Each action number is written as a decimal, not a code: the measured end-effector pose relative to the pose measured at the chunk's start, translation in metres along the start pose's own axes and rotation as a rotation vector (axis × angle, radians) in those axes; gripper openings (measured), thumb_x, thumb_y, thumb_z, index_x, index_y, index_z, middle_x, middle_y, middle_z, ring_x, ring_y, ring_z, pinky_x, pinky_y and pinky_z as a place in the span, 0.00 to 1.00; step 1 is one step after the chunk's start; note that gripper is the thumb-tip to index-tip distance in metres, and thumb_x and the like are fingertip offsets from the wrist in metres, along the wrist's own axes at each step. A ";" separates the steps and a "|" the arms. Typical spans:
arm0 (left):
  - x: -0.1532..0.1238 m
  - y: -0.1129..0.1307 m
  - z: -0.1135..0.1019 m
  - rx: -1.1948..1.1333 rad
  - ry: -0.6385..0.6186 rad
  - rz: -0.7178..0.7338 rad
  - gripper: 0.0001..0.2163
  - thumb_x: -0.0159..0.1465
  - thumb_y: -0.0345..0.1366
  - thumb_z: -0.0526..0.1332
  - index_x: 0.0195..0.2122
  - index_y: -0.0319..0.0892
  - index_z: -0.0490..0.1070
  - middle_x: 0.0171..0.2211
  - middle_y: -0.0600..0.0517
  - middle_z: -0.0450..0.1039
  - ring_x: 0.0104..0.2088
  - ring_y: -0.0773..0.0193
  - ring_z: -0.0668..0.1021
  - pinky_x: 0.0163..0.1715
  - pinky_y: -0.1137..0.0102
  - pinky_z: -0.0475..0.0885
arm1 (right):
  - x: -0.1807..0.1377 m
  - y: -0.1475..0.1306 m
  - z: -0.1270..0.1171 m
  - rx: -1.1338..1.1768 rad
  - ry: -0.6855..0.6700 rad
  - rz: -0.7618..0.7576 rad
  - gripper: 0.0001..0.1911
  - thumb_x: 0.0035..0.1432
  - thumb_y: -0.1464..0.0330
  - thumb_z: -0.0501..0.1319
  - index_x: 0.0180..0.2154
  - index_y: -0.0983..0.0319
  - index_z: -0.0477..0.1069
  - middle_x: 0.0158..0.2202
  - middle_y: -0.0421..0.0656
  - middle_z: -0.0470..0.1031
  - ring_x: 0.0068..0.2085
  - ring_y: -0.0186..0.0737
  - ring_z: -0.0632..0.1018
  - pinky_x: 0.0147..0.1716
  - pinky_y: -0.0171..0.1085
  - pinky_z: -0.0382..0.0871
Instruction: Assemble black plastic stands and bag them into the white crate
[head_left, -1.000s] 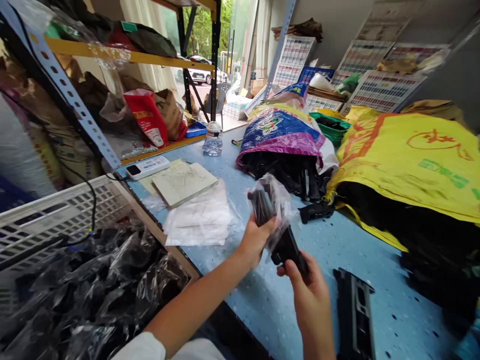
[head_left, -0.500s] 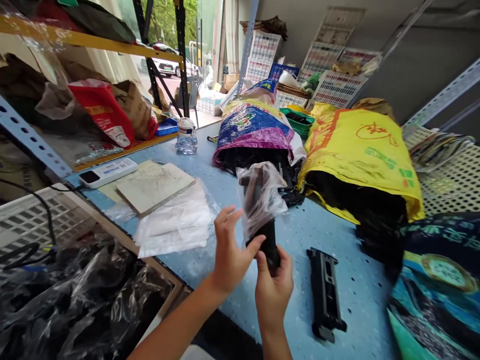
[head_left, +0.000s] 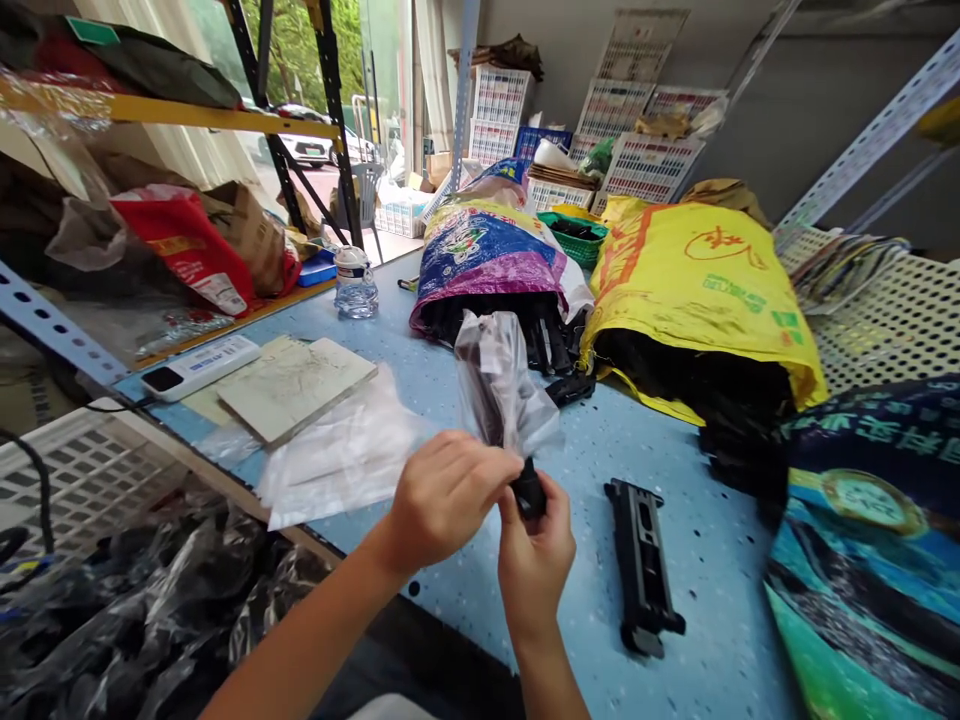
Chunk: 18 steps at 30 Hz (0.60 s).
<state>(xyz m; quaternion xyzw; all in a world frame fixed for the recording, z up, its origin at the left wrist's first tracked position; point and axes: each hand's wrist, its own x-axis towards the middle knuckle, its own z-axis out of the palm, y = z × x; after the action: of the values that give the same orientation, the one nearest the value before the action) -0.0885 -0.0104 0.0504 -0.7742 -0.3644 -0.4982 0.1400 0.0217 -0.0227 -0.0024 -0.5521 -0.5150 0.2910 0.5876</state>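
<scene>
A black plastic part (head_left: 532, 492) points away from me, its far portion inside a clear plastic bag (head_left: 501, 375). My right hand (head_left: 536, 560) is closed around the bare near end of the part. Fingers bent and pressed together, my left hand (head_left: 450, 495) pinches the bag's edge where it meets the part. To the right on the blue table lies a second black plastic part (head_left: 646, 570), long and slotted, untouched. Left of my hands is a stack of flat clear bags (head_left: 337, 455), beside a worn pale board (head_left: 300, 385).
A blue-and-purple sack (head_left: 487, 255) and a yellow sack (head_left: 697, 290) spill black parts at the back. A teal sack (head_left: 870, 540) stands at right. Left are a water bottle (head_left: 355, 284), a white device (head_left: 201, 367) and a box of bagged black parts (head_left: 142, 600).
The bag now reaches further down over the black part. My left hand has gone from spread fingers to a pinch at the bag's edge. The view has shifted slightly right.
</scene>
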 end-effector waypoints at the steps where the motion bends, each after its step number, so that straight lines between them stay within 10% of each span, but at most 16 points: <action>1: -0.002 0.002 0.001 -0.016 -0.029 0.002 0.09 0.55 0.25 0.55 0.36 0.42 0.64 0.29 0.52 0.73 0.33 0.68 0.73 0.37 0.69 0.67 | 0.001 -0.001 -0.001 0.003 0.010 -0.015 0.19 0.47 0.59 0.59 0.40 0.63 0.62 0.33 0.44 0.71 0.32 0.38 0.72 0.31 0.36 0.66; 8: -0.031 0.014 -0.015 -0.171 -0.288 -0.175 0.04 0.56 0.31 0.55 0.27 0.42 0.68 0.50 0.46 0.62 0.51 0.54 0.63 0.49 0.57 0.58 | 0.008 -0.001 -0.013 -0.018 0.062 -0.019 0.19 0.48 0.60 0.58 0.39 0.64 0.63 0.30 0.43 0.72 0.30 0.37 0.72 0.29 0.34 0.66; 14: -0.017 -0.006 -0.004 -0.883 0.337 -0.858 0.12 0.57 0.46 0.51 0.34 0.43 0.66 0.45 0.49 0.66 0.48 0.57 0.67 0.46 0.60 0.62 | 0.006 0.002 -0.011 -0.014 0.060 -0.059 0.19 0.47 0.59 0.59 0.39 0.64 0.63 0.30 0.42 0.71 0.29 0.36 0.72 0.28 0.34 0.66; 18: 0.012 0.009 0.026 -1.050 0.197 -1.222 0.25 0.43 0.43 0.65 0.41 0.40 0.61 0.39 0.48 0.69 0.39 0.61 0.72 0.38 0.68 0.68 | -0.005 0.000 -0.011 -0.065 0.037 -0.119 0.19 0.47 0.57 0.58 0.38 0.64 0.64 0.29 0.43 0.69 0.29 0.39 0.71 0.28 0.37 0.66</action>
<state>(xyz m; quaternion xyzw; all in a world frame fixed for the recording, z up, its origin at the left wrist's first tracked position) -0.0619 0.0038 0.0503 -0.3554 -0.4275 -0.6586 -0.5070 0.0306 -0.0314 -0.0020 -0.5446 -0.5452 0.2286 0.5949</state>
